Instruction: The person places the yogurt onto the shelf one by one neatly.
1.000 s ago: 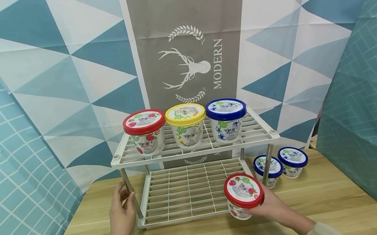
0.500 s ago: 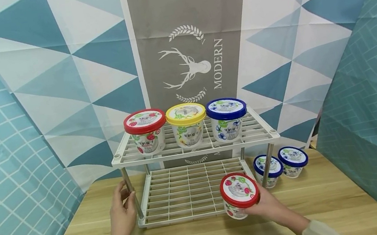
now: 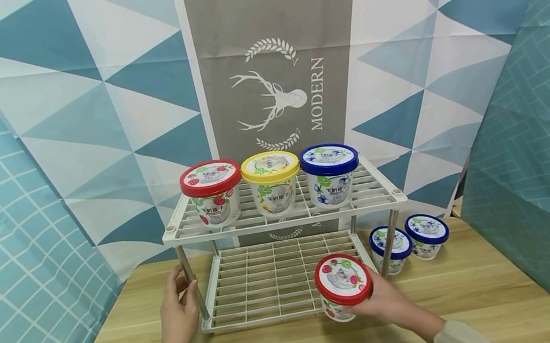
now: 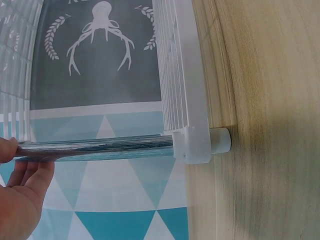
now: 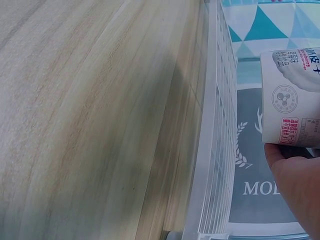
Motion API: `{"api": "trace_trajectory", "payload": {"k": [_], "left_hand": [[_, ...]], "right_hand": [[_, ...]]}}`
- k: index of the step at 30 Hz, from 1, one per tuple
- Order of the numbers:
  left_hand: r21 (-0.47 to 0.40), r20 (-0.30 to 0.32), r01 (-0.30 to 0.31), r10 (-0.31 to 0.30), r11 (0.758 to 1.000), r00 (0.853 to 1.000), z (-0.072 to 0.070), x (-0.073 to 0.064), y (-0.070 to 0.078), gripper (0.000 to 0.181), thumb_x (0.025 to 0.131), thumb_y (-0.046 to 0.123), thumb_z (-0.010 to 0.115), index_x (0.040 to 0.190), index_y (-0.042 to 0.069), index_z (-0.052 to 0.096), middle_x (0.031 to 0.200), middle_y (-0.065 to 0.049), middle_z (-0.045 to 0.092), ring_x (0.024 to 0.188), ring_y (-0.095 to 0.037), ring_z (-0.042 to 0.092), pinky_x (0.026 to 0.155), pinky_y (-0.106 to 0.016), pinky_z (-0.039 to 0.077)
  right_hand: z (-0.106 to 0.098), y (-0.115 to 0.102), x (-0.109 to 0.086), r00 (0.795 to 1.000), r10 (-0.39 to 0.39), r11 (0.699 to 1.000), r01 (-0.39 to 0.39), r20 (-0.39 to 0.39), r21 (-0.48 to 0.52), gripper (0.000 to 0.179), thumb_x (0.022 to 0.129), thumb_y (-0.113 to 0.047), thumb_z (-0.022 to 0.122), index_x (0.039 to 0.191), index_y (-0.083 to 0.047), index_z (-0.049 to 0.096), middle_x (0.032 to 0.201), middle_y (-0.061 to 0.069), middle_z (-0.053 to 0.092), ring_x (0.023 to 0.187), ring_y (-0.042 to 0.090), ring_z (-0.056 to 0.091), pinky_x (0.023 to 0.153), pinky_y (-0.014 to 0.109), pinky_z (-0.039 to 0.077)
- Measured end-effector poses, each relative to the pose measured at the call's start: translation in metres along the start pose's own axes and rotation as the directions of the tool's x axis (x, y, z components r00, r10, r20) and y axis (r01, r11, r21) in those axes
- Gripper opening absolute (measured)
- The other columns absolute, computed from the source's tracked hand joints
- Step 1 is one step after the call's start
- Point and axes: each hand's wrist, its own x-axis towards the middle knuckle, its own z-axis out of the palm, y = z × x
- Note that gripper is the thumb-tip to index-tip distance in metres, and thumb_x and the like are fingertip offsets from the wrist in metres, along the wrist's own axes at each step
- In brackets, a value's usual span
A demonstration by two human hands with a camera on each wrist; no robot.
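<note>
With its thumb and curled fingers, my left hand (image 3: 180, 314) pinches the front left metal post (image 3: 186, 264) of a white two-tier rack (image 3: 284, 226). The left wrist view shows thumb and fingers on opposite sides of that post (image 4: 105, 147). My right hand (image 3: 386, 299) grips a strawberry-printed tub with a red lid (image 3: 343, 281), held upright in front of the lower shelf (image 3: 264, 284), near its right end. In the right wrist view only part of the tub's white side (image 5: 290, 100) shows, with the hand (image 5: 300, 185) against it.
On the upper shelf stand a red-lidded tub (image 3: 212, 194), a yellow-lidded tub (image 3: 273, 183) and a blue-lidded tub (image 3: 330, 176). Two blue-lidded tubs, one nearer (image 3: 392, 249) and one farther (image 3: 427, 235), stand on the wooden table (image 3: 483, 289) right of the rack. Patterned cloth (image 3: 278, 101) hangs behind.
My right hand has moved a little to the left with the red-lidded tub, along the front of the lower shelf. The left hand stays on the post.
</note>
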Motion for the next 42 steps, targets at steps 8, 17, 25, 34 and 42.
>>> {"api": "trace_trajectory", "payload": {"k": [8, 17, 25, 34, 42], "left_hand": [[-0.015, -0.011, -0.008, 0.007, 1.000, 1.000, 0.000, 0.000, 0.001, 0.042, 0.092, -0.005, 0.051, 0.133, -0.001, 0.039, 0.107, -0.019, 0.056, 0.096, -0.013, 0.056, 0.080, 0.009, 0.036], [-0.015, -0.014, 0.005, -0.006, 1.000, 1.000, 0.000, 0.000, -0.001, 0.043, 0.091, -0.006, 0.052, 0.133, 0.000, 0.040, 0.106, -0.019, 0.058, 0.093, 0.001, 0.052, 0.080, 0.009, 0.036], [-0.030, -0.002, 0.005, -0.005, 1.000, 1.000, 0.001, 0.000, -0.003, 0.044, 0.091, -0.006, 0.052, 0.133, 0.000, 0.039, 0.108, -0.019, 0.057, 0.091, 0.018, 0.042, 0.080, 0.009, 0.037], [-0.005, -0.016, -0.025, 0.025, 1.000, 1.000, 0.000, 0.000, -0.002, 0.043, 0.092, -0.005, 0.052, 0.132, -0.001, 0.039, 0.105, -0.019, 0.058, 0.095, -0.015, 0.057, 0.080, 0.009, 0.037], [-0.029, -0.006, -0.040, 0.040, 0.999, 0.999, -0.001, -0.001, -0.001, 0.042, 0.093, -0.005, 0.050, 0.133, -0.003, 0.038, 0.105, -0.022, 0.057, 0.098, -0.029, 0.059, 0.080, 0.010, 0.034]], "right_hand": [[0.004, 0.000, 0.003, 1.000, -0.012, 1.000, 0.012, 0.010, 0.007, 0.088, 0.065, -0.016, 0.084, 0.138, -0.004, 0.036, 0.129, 0.016, 0.054, 0.119, 0.030, 0.051, 0.098, 0.038, 0.049], [0.010, -0.003, 0.006, 0.999, -0.034, 0.999, 0.035, 0.025, -0.001, 0.090, 0.065, -0.014, 0.084, 0.139, -0.005, 0.034, 0.130, 0.016, 0.053, 0.120, 0.032, 0.050, 0.100, 0.046, 0.047], [0.017, -0.004, 0.010, 0.998, -0.057, 0.998, 0.057, 0.024, 0.022, 0.089, 0.063, -0.012, 0.085, 0.137, -0.003, 0.035, 0.127, 0.017, 0.055, 0.117, 0.030, 0.052, 0.098, 0.039, 0.049], [0.023, -0.003, 0.015, 0.996, -0.069, 0.997, 0.066, 0.059, 0.044, 0.088, 0.065, -0.013, 0.084, 0.139, -0.006, 0.035, 0.129, 0.014, 0.053, 0.119, 0.029, 0.051, 0.100, 0.042, 0.048], [0.026, -0.006, 0.017, 0.992, -0.112, 0.994, 0.111, 0.064, 0.017, 0.085, 0.065, -0.013, 0.083, 0.136, -0.003, 0.038, 0.127, 0.016, 0.055, 0.118, 0.029, 0.052, 0.098, 0.036, 0.047]]}}
